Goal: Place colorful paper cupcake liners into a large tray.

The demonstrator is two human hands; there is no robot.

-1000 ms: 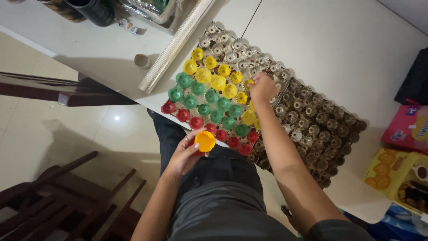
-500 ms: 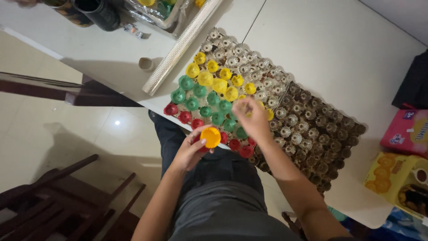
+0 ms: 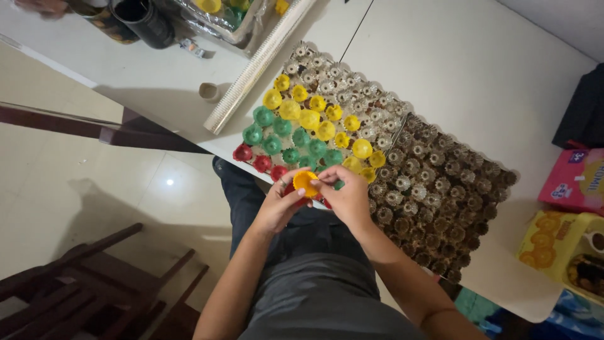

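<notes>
Together, the left hand (image 3: 280,204) and right hand (image 3: 346,195) pinch 1 orange fluted cup (image 3: 306,182) between their fingertips, just off the white desk (image 3: 478,69) edge, beside red cups (image 3: 261,162).

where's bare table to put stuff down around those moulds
Bare white table lies beyond the mould block, toward the pink box. A smaller patch sits between the foil roll and black cup. The near edge is crowded by both hands holding an orange cup.
</notes>
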